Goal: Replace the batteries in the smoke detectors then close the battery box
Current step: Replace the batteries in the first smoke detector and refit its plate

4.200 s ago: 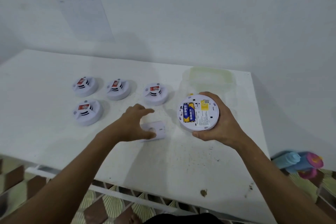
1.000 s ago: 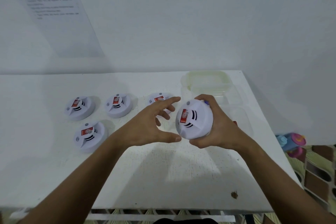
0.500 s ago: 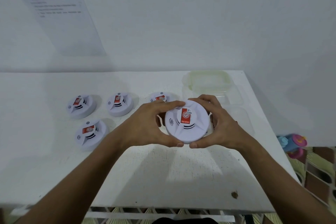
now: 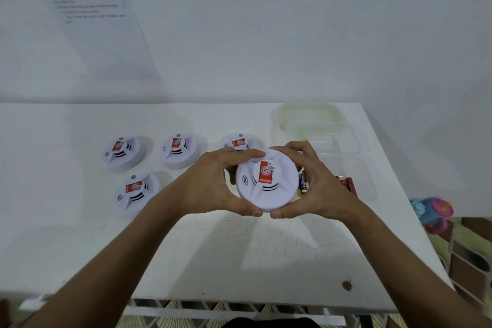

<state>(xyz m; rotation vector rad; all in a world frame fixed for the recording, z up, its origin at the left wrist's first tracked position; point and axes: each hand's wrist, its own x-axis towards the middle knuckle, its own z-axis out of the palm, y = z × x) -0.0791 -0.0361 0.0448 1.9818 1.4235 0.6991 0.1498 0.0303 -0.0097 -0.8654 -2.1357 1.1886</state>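
A round white smoke detector (image 4: 266,181) with a red label faces up above the white table (image 4: 239,253). My left hand (image 4: 213,184) grips its left rim and my right hand (image 4: 316,184) grips its right rim. Several more white detectors rest on the table to the left, among them one at the far left (image 4: 123,152), one beside it (image 4: 180,150) and one nearer me (image 4: 136,192). Another detector (image 4: 239,142) is partly hidden behind my fingers. A clear battery box (image 4: 354,168) stands open to the right, with a dark battery (image 4: 303,184) beside my right hand.
The pale box lid (image 4: 308,116) lies at the back right by the wall. A printed sheet (image 4: 93,16) hangs on the wall at left. Pink and blue bottles (image 4: 432,212) sit beyond the table's right edge. A brown speck (image 4: 347,285) marks the table's front.
The detector went from back side up, batteries showing, to label side up. My left hand left the cover on the table and joined my right hand on the detector's rim.
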